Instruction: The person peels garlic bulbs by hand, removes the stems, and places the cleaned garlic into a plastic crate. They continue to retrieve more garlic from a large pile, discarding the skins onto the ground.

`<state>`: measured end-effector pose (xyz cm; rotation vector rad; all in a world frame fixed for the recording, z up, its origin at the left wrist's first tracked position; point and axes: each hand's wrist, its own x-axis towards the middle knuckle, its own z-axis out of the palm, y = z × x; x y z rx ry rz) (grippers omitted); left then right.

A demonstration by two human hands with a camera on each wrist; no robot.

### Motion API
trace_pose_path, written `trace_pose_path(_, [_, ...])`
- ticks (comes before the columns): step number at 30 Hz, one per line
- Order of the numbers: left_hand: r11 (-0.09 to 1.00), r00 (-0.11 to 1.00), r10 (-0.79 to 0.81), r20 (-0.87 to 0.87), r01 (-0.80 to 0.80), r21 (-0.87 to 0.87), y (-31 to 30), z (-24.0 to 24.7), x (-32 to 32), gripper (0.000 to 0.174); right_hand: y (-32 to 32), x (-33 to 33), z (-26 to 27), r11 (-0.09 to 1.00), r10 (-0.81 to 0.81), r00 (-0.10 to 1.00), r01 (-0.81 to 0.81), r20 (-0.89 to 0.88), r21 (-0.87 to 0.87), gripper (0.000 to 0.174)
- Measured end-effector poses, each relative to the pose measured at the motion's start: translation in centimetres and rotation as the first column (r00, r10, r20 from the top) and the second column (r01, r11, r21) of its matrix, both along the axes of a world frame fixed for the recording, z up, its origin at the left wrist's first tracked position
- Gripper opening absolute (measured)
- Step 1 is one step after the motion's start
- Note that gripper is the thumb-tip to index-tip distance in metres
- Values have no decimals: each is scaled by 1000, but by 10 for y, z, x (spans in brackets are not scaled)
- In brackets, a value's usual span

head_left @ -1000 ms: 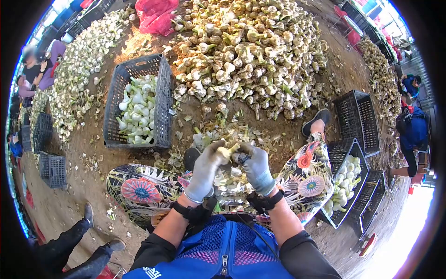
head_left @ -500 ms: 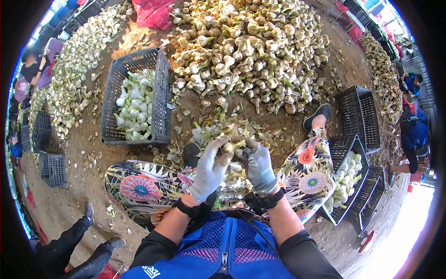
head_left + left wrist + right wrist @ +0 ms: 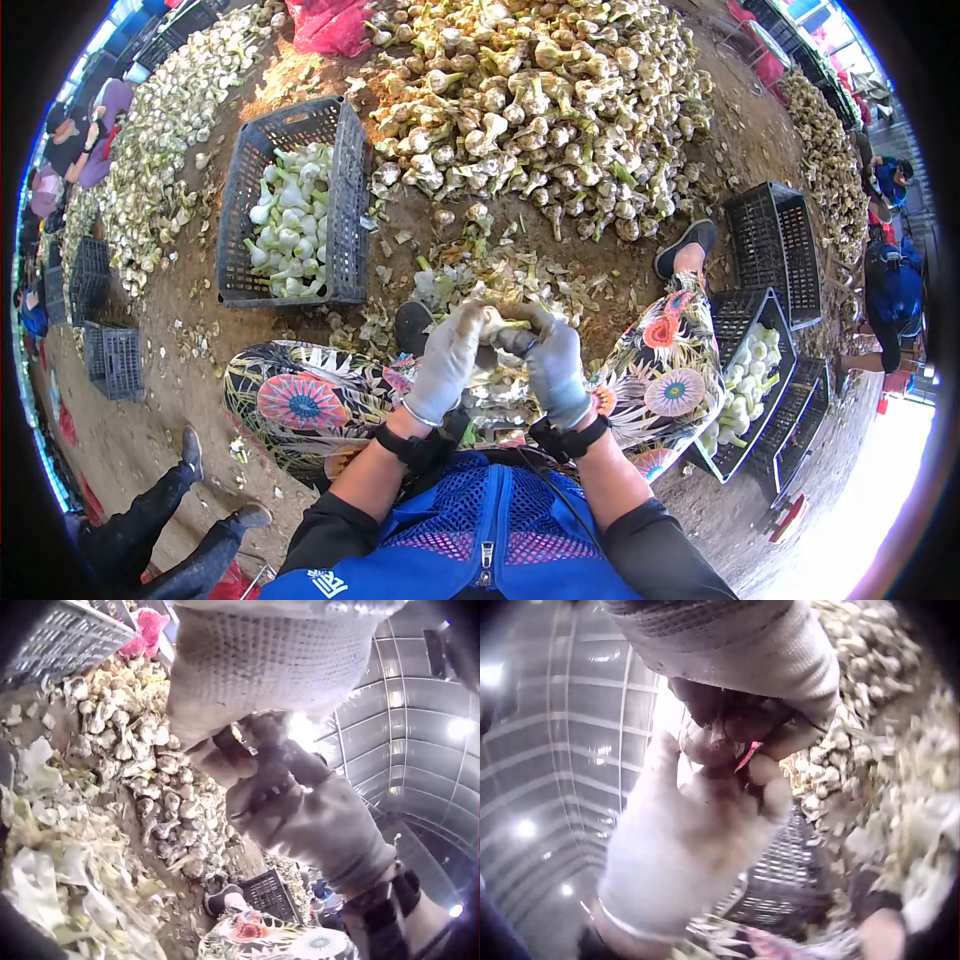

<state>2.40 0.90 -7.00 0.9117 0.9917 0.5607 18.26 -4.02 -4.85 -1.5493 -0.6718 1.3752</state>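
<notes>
In the head view, both hands wear pale gloves with dirty, darkened fingertips and meet above the scraps between the knees. My left hand (image 3: 446,362) grips a garlic bulb (image 3: 491,322), whose short greenish stem points toward the right hand. Fingers of my right hand (image 3: 558,368) pinch at the stem side of that bulb. From the left wrist, the left glove (image 3: 266,667) fills the top and the right glove (image 3: 315,821) comes up from below. Seen from the right wrist, the garlic bulb (image 3: 709,742) is mostly covered by shaded fingers.
A large heap of unpeeled garlic (image 3: 540,110) lies ahead. Left of it stands a black crate (image 3: 345,215) of cleaned white bulbs; another crate (image 3: 712,330) of bulbs stands by the right knee. Peeled skins (image 3: 440,285) litter the ground. Other people (image 3: 895,290) sit at the sides.
The hands stay together while the bulb turns in the fingers. Its stem, raised toward the upper right a second ago, now lies nearly level toward the right hand.
</notes>
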Motion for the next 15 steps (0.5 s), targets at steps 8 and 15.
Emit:
trace_pose_path(8, [994, 998, 19, 67, -26, 110, 1, 19, -1, 62, 2, 16, 13, 971, 146, 965, -182, 216, 153, 28])
trace_pose_path(15, [925, 945, 123, 303, 1, -380, -5, 22, 4, 65, 7, 13, 12, 977, 35, 998, -47, 60, 209, 49])
